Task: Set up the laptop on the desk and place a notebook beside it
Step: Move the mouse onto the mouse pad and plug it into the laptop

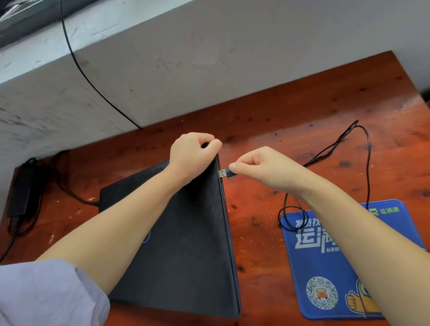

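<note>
A closed black laptop (190, 251) lies on the reddish wooden desk (301, 149) with its right edge tilted up. My left hand (192, 155) grips the raised far right corner of the laptop. My right hand (263, 167) pinches a black USB plug (224, 173), whose metal tip sits just beside the laptop's right edge, a small gap apart. The plug's thin black cable (365, 150) loops back across the desk to the right. No notebook is in view.
A blue printed mouse pad (330, 264) lies to the right of the laptop, partly under my right forearm. A black power brick (25, 190) with cords sits at the desk's left edge. A grey wall and window sill (114, 50) run behind the desk.
</note>
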Demonstrator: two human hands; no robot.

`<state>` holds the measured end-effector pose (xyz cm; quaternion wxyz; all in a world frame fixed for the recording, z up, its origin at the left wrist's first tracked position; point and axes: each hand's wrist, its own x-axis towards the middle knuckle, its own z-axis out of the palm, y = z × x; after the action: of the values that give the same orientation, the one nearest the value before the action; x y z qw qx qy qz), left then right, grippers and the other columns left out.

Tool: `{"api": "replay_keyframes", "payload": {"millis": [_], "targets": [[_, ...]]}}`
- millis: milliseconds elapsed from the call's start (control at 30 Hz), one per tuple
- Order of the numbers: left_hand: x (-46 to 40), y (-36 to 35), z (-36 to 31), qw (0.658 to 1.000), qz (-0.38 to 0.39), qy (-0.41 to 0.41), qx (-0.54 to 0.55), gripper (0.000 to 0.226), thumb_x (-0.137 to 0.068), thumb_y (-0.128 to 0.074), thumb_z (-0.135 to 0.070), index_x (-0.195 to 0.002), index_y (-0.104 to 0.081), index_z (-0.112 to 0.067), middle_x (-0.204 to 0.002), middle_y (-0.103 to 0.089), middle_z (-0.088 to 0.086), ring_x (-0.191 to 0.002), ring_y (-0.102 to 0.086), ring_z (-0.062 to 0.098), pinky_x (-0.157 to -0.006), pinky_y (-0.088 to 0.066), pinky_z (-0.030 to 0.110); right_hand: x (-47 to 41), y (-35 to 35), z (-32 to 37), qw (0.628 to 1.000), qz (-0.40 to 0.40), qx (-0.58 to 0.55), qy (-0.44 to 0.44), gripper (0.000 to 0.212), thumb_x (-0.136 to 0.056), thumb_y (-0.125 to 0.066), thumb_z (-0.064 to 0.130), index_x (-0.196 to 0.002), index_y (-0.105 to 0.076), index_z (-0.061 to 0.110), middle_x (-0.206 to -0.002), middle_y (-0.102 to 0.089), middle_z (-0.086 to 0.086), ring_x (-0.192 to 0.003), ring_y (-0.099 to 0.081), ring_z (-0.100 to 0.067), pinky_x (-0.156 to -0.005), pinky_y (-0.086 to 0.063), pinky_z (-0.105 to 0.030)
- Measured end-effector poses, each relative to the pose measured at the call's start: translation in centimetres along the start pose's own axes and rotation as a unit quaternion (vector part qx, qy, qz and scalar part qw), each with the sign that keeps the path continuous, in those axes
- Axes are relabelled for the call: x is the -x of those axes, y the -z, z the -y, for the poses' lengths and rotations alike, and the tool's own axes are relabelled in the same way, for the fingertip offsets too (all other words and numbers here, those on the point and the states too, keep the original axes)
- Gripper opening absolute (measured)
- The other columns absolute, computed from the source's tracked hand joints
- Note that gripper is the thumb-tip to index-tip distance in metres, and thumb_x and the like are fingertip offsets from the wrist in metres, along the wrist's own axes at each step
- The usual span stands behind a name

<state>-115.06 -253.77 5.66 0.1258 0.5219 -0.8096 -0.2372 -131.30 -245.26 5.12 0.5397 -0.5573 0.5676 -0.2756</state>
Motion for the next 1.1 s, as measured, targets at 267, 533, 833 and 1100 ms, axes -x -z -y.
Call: {"api": "replay_keyframes", "payload": {"millis": [267, 533, 833, 1100], "targets": [[0.0, -0.4, 0.0, 1.000, 0.002, 0.007, -0.009, 0.038, -0.073, -0.043, -0.026, -0.042, -0.023, -0.022, -0.037, -0.027, -0.002, -0.043, -0.024, 0.012, -0.047, -0.020, 0.028, -0.6, -0.3, 1.5, 0.991, -0.025, 0.130, 0.009, 0.045, -0.090, -0.053, 0.033, -0.096, -0.060, -0.011, -0.048, -0.020, 0.004, -0.033, -0.020, -0.013, -0.029, -0.017, -0.017], [-0.6, -1.9, 0.7, 0.999, -0.010, 0.030, -0.033, 0.033, -0.071, -0.041, -0.031, -0.044, -0.027, -0.019, -0.039, -0.025, -0.001, -0.043, -0.024, 0.014, -0.047, -0.023, 0.026, -0.8, -1.2, 0.2, 0.994, -0.021, 0.109, -0.011, 0.046, -0.093, -0.050, 0.033, -0.078, -0.059, -0.010, -0.046, -0.020, 0.008, -0.034, -0.021, -0.010, -0.037, -0.017, -0.020], [-2.1, -6.9, 2.2, 0.989, 0.099, 0.068, -0.091, 0.035, -0.077, -0.043, -0.039, -0.063, -0.060, -0.011, -0.063, -0.062, 0.007, -0.066, -0.057, 0.026, -0.055, -0.037, 0.029, -1.4, -1.8, -5.3, 0.974, -0.020, 0.226, -0.022, 0.022, -0.091, -0.053, 0.026, -0.112, -0.055, 0.019, -0.111, -0.064, -0.003, -0.101, -0.058, -0.025, -0.083, -0.048, -0.039], [-2.6, -9.4, 2.6, 0.986, 0.107, 0.105, -0.079, 0.035, -0.083, -0.053, -0.031, -0.056, -0.050, -0.009, -0.078, -0.056, 0.011, -0.094, -0.052, 0.030, -0.069, -0.042, 0.034, -2.7, -2.7, -9.0, 0.935, -0.096, 0.341, 0.037, 0.026, -0.090, -0.056, 0.029, -0.112, -0.061, 0.016, -0.107, -0.055, -0.004, -0.105, -0.045, -0.024, -0.085, -0.037, -0.037]]}}
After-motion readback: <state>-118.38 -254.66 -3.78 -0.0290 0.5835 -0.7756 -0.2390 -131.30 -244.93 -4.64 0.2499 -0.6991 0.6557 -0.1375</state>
